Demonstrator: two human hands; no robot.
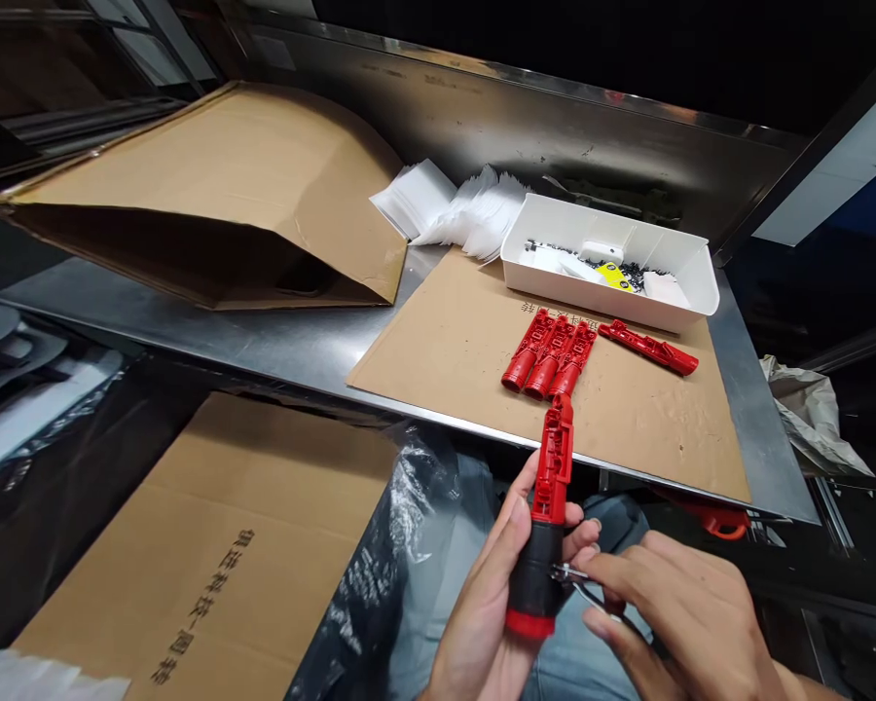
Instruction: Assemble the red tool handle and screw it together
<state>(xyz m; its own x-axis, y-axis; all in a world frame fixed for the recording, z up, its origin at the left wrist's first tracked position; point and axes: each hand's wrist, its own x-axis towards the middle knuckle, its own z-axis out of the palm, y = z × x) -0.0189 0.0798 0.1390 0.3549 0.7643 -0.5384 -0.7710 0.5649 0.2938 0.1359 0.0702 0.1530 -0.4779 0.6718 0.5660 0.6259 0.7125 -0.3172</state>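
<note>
Right at the bottom centre of the frame, the left hand [482, 594] is wrapped around a red and black plastic handle-shaped part [544, 531], fingers curled behind the black barrel and the thumb lying up along its near side. The part stands nearly upright, long axis running from the red cap low in the palm up to the slim ribbed red end that pokes toward the table edge.

Just to the right, the right hand [678, 608] comes in from the lower right, thumb and forefinger pinched on a small thin metal tool [580, 584], whose tip meets the black barrel low on its right side. So the part lies directly left of those pinching fingertips, touching the tool, and the contact sits about where black meets red.

Moving outward and up: a flat brown cardboard sheet [628, 428] lies on the steel table [263, 341]. On it, three matching red plastic parts [549, 352] lie side by side, touching, angled up to the right, with a fourth long red piece [649, 348] just apart to the right. Beyond them sits a white plastic tray [605, 282] holding small dark bits and white scraps; I cannot tell what they are. White plastic bags [453, 209] fan out left of the tray, and a large folded cardboard box [211, 204] fills the upper left.
</note>
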